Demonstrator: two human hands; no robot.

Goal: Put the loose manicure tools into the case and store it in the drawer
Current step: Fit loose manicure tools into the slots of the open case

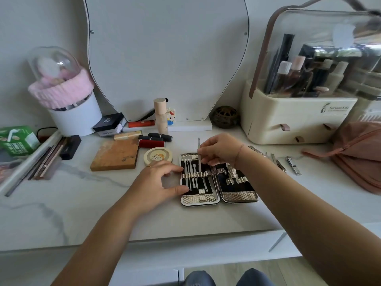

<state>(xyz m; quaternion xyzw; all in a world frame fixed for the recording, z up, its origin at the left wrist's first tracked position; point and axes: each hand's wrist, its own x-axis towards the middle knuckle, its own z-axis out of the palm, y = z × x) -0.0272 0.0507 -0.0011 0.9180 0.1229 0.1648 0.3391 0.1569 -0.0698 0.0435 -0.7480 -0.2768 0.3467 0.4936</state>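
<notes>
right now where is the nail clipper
In the head view, the nail clipper lies loose on the tabletop right of the open manicure case, beyond the right forearm, between another loose metal tool and the pink pouch.

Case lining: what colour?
Black, inside the open case, with silvery textured straps; head view shows it best.

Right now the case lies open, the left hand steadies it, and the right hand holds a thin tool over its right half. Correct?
No. The head view shows the right hand holding the tool over the left half of the case; the rest stands.
</notes>
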